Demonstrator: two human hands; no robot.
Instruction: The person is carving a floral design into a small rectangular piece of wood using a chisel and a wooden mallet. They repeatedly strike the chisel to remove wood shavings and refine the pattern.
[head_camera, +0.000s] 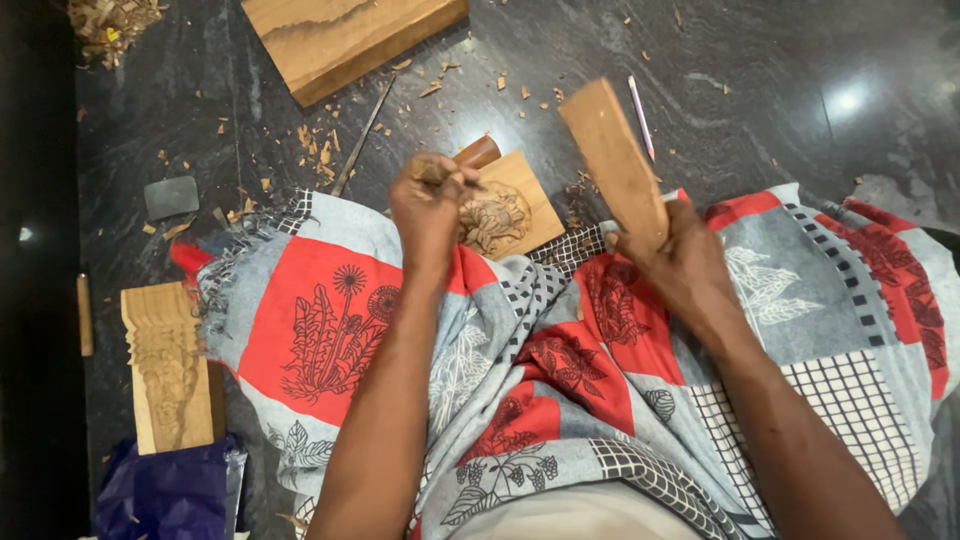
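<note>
Left hand (428, 205) fisted on a chisel handle (475, 153), tip on carved wood panel (505, 210) on the lap cloth (560, 350). Right hand (675, 255) at 3 o'clock grips a flat wooden mallet (612, 160), raised.

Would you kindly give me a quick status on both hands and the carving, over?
Left hand shut on chisel, tip on carved panel. Right hand shut on raised wooden mallet. Panel rests at patterned cloth. Nothing blocking; wood chips nearby.
</note>
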